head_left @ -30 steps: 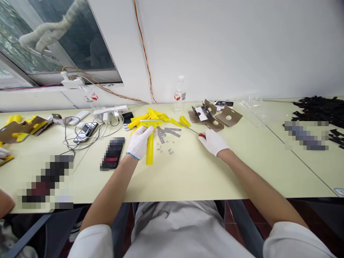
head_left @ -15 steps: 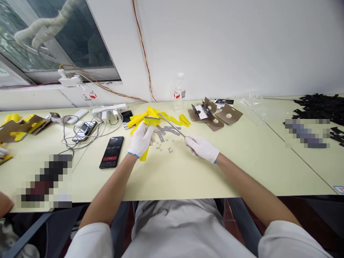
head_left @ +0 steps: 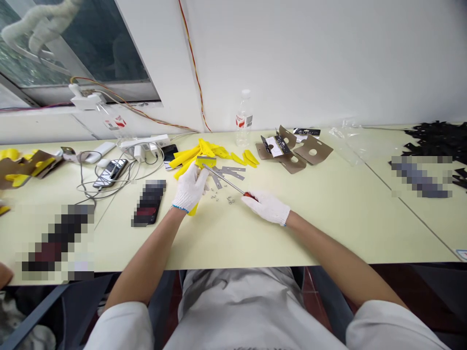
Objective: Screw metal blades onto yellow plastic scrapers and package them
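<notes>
Mostly bright yellow, the scraper (head_left: 210, 163) has a grey edge.

Wearing a pale grey T-shirt (head_left: 237, 311), all wrinkly in front, with short, loose sleeves (head_left: 124, 325). Wearing white knitted gloves (head_left: 272, 208) too, with thin blue edges (head_left: 180, 209). Bare from gloves up to sleeves.

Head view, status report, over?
Left hand grips yellow scraper. Right hand holds red-handled screwdriver, tip at scraper's head. Loose fasteners, metal blades nearby; nothing visibly blocking.
</notes>
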The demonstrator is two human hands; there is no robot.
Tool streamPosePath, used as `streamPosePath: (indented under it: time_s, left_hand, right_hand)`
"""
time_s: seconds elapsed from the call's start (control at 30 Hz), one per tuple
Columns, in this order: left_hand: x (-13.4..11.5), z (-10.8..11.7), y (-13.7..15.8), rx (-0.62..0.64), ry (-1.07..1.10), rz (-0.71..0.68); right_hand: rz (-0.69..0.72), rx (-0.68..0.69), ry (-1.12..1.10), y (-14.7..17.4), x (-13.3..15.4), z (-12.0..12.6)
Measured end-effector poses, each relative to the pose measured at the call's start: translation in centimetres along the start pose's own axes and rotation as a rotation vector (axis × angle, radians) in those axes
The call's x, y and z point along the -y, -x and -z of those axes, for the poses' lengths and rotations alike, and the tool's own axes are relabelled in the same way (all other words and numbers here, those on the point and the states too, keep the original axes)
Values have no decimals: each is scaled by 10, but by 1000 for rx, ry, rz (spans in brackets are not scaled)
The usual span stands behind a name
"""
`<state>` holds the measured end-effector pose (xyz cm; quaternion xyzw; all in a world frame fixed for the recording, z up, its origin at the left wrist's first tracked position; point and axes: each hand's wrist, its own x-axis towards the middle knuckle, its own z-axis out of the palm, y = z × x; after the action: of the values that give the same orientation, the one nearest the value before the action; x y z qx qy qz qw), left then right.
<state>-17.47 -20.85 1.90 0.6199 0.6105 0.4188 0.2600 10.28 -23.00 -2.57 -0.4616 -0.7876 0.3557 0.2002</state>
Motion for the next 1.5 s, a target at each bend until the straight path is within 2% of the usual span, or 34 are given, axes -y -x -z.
streamPosePath:
  time_s: [0.1, 0.33, 0.43, 0.5, 0.53, 0.63, 0.7, 0.77, 0.83, 0.9, 1.0, 1.07, 1.1, 1.13, 1.2, 1.27, 1.37, 1.5]
  left_hand:
    - [3, 2, 0, 15, -31, -26]
    - [21, 5, -6, -28, -230, -150]
    - [26, 6, -9, -34, -322, -222]
    - [28, 6, -10, -22, -345, -249]
    - [29, 6, -10, -7, -343, -258]
    - [30, 7, -10, 27, -324, -276]
    - [28, 8, -9, 38, -319, -281]
    - [26, 9, -9, 50, -313, -272]
    - [24, 10, -8, 50, -305, -261]
    - [23, 11, -7, 49, -308, -251]
    - [23, 10, -8, 71, -335, -219]
    - [25, 9, -8, 81, -351, -201]
    - [26, 9, -8, 79, -358, -201]
    - [26, 8, -9, 74, -367, -204]
    - [27, 7, -9, 74, -384, -210]
    - [27, 7, -9, 78, -391, -207]
    - [27, 8, -9, 66, -371, -208]
    - [26, 9, -9, 65, -356, -219]
  right_hand:
    - [-15, -18, 46, 2, 2, 2]
    - [-111, -157, 244, 9, 1, 9]
    - [-110, -176, 215, 12, 2, 12]
    - [-119, -97, 56, 14, 4, 16]
    - [-141, -13, -78, 16, 5, 18]
    - [-226, 352, -579, 20, 6, 23]
    - [-240, 538, -805, 20, 5, 24]
    - [-244, 592, -883, 20, 4, 22]
    - [-264, 531, -847, 19, 5, 18]
    - [-262, 384, -667, 18, 8, 16]
    - [-183, -11, -211, 17, 13, 15]
    - [-153, -210, -31, 17, 14, 17]
    - [-167, -223, -31, 17, 14, 19]
    - [-200, -178, -87, 18, 13, 20]
    - [-284, 2, -276, 19, 13, 22]
    - [-339, 114, -418, 19, 14, 21]
    - [-348, 108, -439, 18, 16, 18]
    - [-346, 114, -341, 20, 18, 19]
